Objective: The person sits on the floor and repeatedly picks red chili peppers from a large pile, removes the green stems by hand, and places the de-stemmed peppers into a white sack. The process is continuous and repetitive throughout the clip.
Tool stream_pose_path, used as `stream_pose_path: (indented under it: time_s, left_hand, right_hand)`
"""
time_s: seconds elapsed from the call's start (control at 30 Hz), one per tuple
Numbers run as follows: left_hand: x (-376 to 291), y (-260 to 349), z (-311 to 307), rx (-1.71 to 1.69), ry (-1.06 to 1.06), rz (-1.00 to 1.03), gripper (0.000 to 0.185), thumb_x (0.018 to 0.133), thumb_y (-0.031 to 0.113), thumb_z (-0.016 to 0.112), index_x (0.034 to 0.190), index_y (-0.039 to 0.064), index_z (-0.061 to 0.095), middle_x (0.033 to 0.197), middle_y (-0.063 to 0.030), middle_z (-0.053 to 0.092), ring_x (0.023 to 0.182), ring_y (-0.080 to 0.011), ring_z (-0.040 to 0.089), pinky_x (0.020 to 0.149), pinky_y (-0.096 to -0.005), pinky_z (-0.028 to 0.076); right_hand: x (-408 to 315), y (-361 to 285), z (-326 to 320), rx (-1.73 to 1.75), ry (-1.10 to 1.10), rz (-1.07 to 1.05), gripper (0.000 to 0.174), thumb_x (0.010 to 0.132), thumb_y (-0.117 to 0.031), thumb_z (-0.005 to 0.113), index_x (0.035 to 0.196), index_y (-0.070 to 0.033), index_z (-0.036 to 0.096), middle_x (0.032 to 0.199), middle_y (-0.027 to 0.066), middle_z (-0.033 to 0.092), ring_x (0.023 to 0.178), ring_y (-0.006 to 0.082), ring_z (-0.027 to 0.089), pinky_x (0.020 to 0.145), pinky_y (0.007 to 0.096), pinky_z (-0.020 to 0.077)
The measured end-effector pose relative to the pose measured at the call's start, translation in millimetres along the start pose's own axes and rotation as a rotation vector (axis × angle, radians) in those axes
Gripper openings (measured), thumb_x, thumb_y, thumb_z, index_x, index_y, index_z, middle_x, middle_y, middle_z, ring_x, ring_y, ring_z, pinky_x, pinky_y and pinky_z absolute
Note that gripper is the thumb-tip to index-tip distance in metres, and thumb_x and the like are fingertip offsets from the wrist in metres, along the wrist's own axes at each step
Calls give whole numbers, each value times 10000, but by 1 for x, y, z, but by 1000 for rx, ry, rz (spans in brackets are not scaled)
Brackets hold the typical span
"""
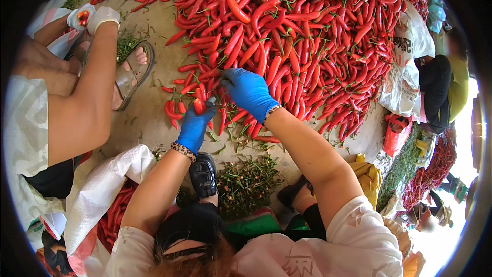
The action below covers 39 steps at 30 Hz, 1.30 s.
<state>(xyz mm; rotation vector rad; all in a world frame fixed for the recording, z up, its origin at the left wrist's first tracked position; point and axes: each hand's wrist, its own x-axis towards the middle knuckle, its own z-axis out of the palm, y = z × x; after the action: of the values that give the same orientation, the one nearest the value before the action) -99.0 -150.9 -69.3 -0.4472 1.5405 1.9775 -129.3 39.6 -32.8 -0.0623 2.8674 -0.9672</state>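
My left hand [196, 123], in a blue glove, is shut on red chili peppers [199, 104]; how many are in the grip is partly hidden. At the near edge of a large heap of red chili peppers [307, 46] is my right hand [248, 91], also blue-gloved. Its fingers curl downward over the peppers, and whether they hold one cannot be seen. A few short, stemless-looking peppers [171, 110] lie on the floor left of my left hand. Between my feet sits a pile of green pepper stems [248, 184].
An open white woven sack [109, 188] holding red peppers stands at my left. Beyond it sits another person with white-gloved hands [94, 19] and a sandaled foot [134, 73]. On the right are printed white sacks [403, 73], a red bag [396, 132] and a person in yellow [459, 80].
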Motion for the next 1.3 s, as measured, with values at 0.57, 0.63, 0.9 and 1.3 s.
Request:
stream_pose_path:
  time_s: [0.57, 0.63, 0.9, 1.3]
  left_hand:
    - [-16, 6, -5, 154, 87, -87, 318, 877, 186, 663, 1157, 41, 619, 1019, -24, 644, 886, -116, 602, 778, -281, 485]
    - [-32, 36, 25, 223, -59, -22, 318, 879, 178, 661, 1155, 26, 615, 1028, -33, 647, 899, -123, 604, 805, -280, 487]
    - [-34, 13, 9, 462, -338, -176, 232, 880, 177, 659, 1043, 12, 657, 848, -56, 676, 769, -139, 631, 715, -299, 507]
    - [7, -42, -79, 889, -136, -87, 372, 765, 280, 718, 1022, 17, 663, 888, -162, 692, 817, -284, 676, 728, -370, 521]
  right_hand:
    - [-19, -20, -15, 865, -160, 337, 248, 911, -218, 579, 1013, -2, 647, 780, 50, 638, 697, 186, 601, 640, 307, 471]
    - [-30, -21, -19, 1187, -273, 477, 243, 940, -233, 566, 1022, -19, 648, 722, 4, 581, 625, 94, 535, 559, 258, 420]
    - [-57, -2, 0, 585, -179, 253, 232, 853, -245, 639, 939, -30, 649, 795, 116, 650, 693, 241, 622, 622, 381, 474]
    - [-52, 21, -52, -566, -382, -412, 232, 811, -154, 601, 1036, -184, 648, 962, 28, 649, 857, 251, 649, 715, 396, 515]
